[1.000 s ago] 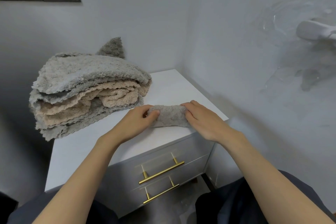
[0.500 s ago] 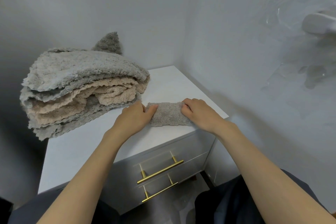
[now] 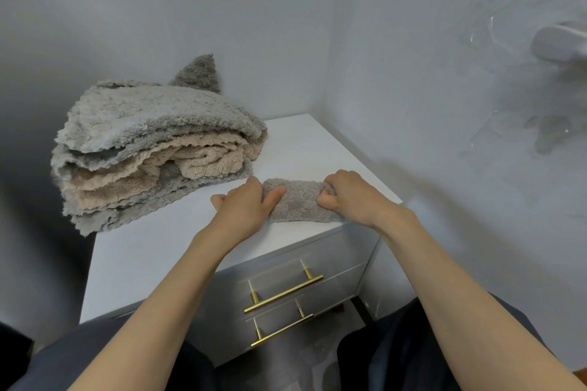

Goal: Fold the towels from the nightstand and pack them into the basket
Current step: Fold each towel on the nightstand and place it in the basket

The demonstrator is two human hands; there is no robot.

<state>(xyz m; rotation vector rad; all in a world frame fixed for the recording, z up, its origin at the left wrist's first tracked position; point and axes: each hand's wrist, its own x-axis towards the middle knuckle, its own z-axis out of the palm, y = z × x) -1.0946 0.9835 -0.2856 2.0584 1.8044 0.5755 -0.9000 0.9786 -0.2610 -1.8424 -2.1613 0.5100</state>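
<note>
Grey fleece towel, small and folded into a short band (image 3: 301, 201): it lies at the front right corner of the white nightstand (image 3: 152, 260), straight ahead of me. Its long axis runs left to right along the nightstand's front edge.
Head view, left hand (image 3: 244, 208): it grips the band's left end with the thumb laid on top. The other fingers reach over the far side, where I cannot see them well.
Head view, right hand (image 3: 349, 197): its fingers are curled tight into the band's right end.
Hands to each other: apart, one at each end, with the bare middle of the band between them. Neither is nearer, since both are on it.
Heap of grey and beige towels (image 3: 152, 149): on the nightstand's back left, just beyond my left hand and waiting to be folded.
Basket: not in view, so I cannot tell which way from the nightstand it lies.
Next move, my guess: close one end over the other along that left-right axis, or lift the band level with both hands.
</note>
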